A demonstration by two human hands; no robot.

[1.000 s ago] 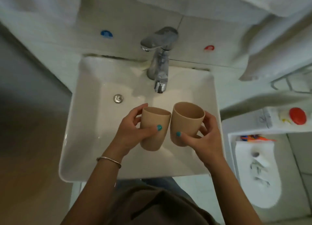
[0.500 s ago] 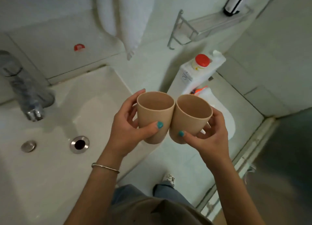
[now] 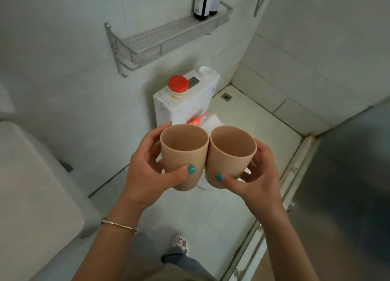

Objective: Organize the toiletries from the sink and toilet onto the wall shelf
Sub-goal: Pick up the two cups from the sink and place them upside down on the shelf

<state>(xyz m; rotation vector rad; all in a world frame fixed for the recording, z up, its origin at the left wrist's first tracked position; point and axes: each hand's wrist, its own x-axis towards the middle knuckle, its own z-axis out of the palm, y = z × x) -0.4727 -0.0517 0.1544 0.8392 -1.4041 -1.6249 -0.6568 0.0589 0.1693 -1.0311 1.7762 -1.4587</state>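
My left hand (image 3: 145, 171) grips one beige cup (image 3: 181, 164) and my right hand (image 3: 255, 175) grips a second beige cup (image 3: 228, 164). Both cups are upright, empty and touching side by side in front of me. The metal wall shelf (image 3: 164, 38) hangs on the wall above the toilet tank (image 3: 185, 107); two dark bottles (image 3: 206, 2) stand at its right end. A jar with a red lid (image 3: 178, 85) and a small white lid (image 3: 205, 71) sit on the tank. An orange packet (image 3: 199, 120) shows behind the cups.
The white sink edge (image 3: 31, 186) is at the left. The toilet bowl lies mostly hidden behind the cups. A floor drain (image 3: 226, 96) sits in the tiled corner, and a raised threshold (image 3: 295, 175) runs along the right. My shoe (image 3: 180, 243) is on the floor.
The view has swung right from the sink toward the toilet and wall shelf. Both hands still hold the two cups together, now in front of the tank.
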